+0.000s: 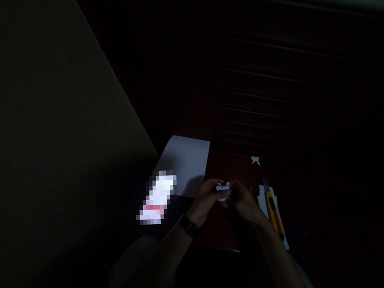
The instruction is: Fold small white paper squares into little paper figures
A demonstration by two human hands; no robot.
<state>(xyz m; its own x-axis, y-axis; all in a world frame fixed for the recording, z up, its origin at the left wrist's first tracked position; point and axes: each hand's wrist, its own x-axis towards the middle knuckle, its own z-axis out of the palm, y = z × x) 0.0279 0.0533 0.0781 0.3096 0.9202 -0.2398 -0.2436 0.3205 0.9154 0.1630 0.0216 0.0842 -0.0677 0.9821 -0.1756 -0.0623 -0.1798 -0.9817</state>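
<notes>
A small folded piece of white paper is held between both hands, above a dark wooden table. My left hand, with a dark watch on its wrist, grips the paper's left side between thumb and fingers. From the right, my right hand pinches the other side. The fingers cover part of the paper, and the dim light hides the finer folds. Beyond the hands lies a small folded white paper shape.
A blank white sheet lies at the back left. Nearer, a lit screen shows blurred. To the right, a yellow box cutter with its blade out rests on white paper strips. A pale wall stands left.
</notes>
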